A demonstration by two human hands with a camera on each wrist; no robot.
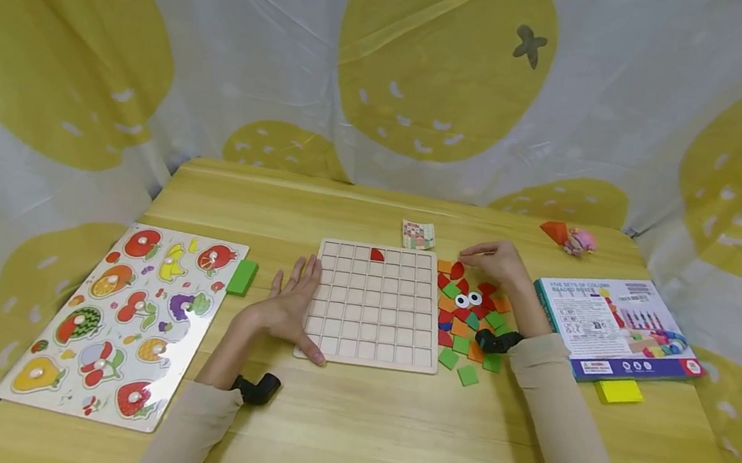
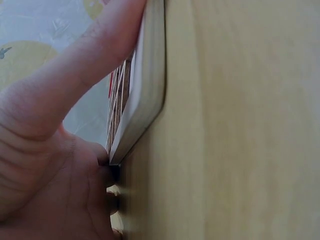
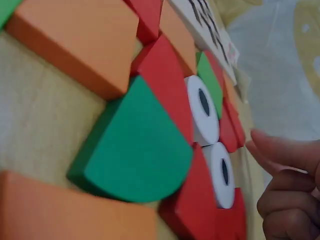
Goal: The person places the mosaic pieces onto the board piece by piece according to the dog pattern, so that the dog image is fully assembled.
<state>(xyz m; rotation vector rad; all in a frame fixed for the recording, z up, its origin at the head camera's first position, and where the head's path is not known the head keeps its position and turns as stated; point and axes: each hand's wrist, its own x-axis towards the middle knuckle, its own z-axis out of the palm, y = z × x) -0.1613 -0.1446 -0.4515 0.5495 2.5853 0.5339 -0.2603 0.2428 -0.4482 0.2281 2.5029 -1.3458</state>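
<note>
My left hand spreads its fingers along the left side of a wooden grid board, its thumb on the near left corner. In the left wrist view the thumb lies against the board's edge. One red quarter-circle piece sits in the board's far row. My right hand reaches over the far end of a heap of coloured pieces, thumb and index fingertips close to a red piece. Nothing shows between those fingertips. Two white eye pieces and a green quarter-circle piece lie in the heap.
A fruit puzzle board lies at the left, beside a green block. At the right are a boxed bead set, a yellow block and a small pink toy. A picture card lies beyond the grid board.
</note>
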